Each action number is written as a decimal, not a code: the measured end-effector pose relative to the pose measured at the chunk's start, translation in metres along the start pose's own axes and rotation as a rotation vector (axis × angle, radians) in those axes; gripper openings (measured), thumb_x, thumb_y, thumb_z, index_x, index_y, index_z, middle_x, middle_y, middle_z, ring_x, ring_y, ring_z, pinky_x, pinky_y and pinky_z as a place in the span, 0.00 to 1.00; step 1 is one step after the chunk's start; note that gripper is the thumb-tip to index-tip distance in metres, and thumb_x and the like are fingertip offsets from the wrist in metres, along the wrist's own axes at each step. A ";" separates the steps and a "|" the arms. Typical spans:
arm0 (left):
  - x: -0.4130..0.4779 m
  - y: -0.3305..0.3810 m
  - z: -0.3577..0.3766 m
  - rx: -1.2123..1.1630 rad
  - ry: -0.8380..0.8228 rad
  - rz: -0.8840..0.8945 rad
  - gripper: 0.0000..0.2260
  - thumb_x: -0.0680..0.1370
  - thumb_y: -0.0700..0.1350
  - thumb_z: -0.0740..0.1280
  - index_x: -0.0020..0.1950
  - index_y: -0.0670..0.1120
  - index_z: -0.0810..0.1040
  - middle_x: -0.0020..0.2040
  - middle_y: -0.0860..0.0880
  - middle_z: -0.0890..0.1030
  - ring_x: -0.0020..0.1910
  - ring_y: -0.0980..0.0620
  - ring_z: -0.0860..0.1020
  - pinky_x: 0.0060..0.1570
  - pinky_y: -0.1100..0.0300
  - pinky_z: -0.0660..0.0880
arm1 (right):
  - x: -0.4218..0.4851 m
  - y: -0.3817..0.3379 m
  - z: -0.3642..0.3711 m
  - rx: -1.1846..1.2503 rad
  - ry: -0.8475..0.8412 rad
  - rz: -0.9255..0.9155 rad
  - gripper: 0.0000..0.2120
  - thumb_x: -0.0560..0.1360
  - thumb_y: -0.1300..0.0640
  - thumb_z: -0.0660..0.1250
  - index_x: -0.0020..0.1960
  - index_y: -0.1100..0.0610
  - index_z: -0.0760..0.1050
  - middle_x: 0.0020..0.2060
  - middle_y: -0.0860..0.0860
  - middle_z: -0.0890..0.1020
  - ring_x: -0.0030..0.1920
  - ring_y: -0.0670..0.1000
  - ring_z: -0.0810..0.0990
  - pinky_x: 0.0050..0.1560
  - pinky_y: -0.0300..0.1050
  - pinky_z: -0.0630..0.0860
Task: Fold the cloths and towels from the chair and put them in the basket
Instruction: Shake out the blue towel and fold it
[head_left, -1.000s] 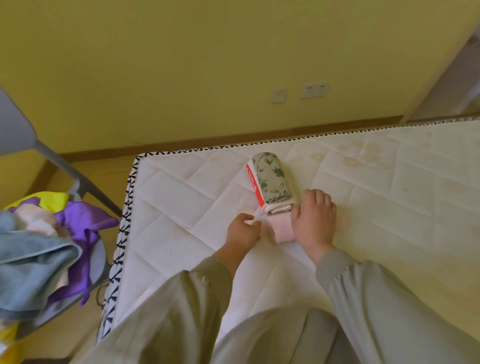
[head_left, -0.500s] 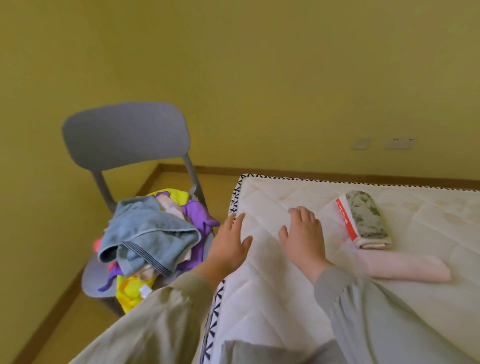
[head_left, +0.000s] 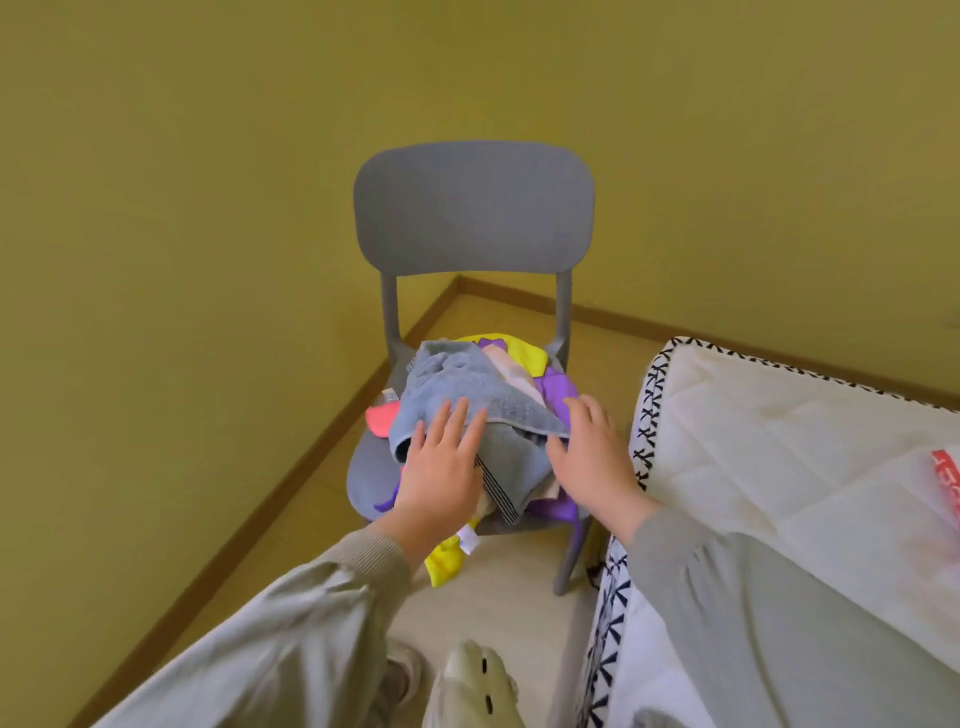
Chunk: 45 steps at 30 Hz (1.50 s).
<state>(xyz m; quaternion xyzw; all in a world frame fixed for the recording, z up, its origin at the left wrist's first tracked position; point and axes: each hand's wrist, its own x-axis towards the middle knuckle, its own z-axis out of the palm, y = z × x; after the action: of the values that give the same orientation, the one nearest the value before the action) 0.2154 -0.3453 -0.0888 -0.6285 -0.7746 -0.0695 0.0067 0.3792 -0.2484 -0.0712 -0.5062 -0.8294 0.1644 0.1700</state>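
A grey-blue towel tops the heap of coloured cloths on the grey chair left of the bed. The left hand, fingers spread and straight, seems to touch the towel; the right hand hovers open just beside it, over purple cloth.

The chair is plain grey. The top towel is blue-grey with a band of thin dark stripes near one end. Beneath it show a bright yellow cloth, a purple cloth and a coral-pink cloth. The mattress is white and diamond-quilted, its edge trimmed with black angular marks on white. The wall is mustard yellow, the skirting brown, the floor pale tan.
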 end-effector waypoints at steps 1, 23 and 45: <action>0.004 -0.006 0.006 -0.004 0.025 -0.010 0.30 0.79 0.47 0.57 0.78 0.49 0.49 0.79 0.47 0.48 0.77 0.45 0.44 0.73 0.45 0.46 | 0.003 -0.005 0.011 0.020 -0.038 0.007 0.24 0.76 0.51 0.61 0.70 0.58 0.64 0.70 0.57 0.65 0.70 0.57 0.63 0.68 0.49 0.61; 0.056 -0.019 0.022 0.172 0.048 0.115 0.27 0.76 0.42 0.59 0.74 0.44 0.58 0.67 0.46 0.68 0.62 0.43 0.67 0.54 0.51 0.67 | 0.060 -0.017 0.062 0.180 -0.030 0.178 0.08 0.70 0.64 0.64 0.48 0.58 0.77 0.47 0.57 0.80 0.50 0.59 0.77 0.41 0.44 0.68; 0.044 0.055 -0.204 -0.533 0.380 0.066 0.47 0.69 0.61 0.71 0.78 0.50 0.48 0.76 0.51 0.60 0.74 0.51 0.59 0.70 0.52 0.63 | 0.053 -0.160 -0.246 1.428 0.091 0.192 0.09 0.78 0.69 0.54 0.50 0.62 0.72 0.42 0.58 0.77 0.41 0.56 0.78 0.43 0.50 0.77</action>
<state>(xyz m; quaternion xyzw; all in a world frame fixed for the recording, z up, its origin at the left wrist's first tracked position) 0.2440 -0.3152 0.1234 -0.6086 -0.6934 -0.3857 -0.0116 0.3413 -0.2460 0.2251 -0.3485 -0.4637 0.6593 0.4784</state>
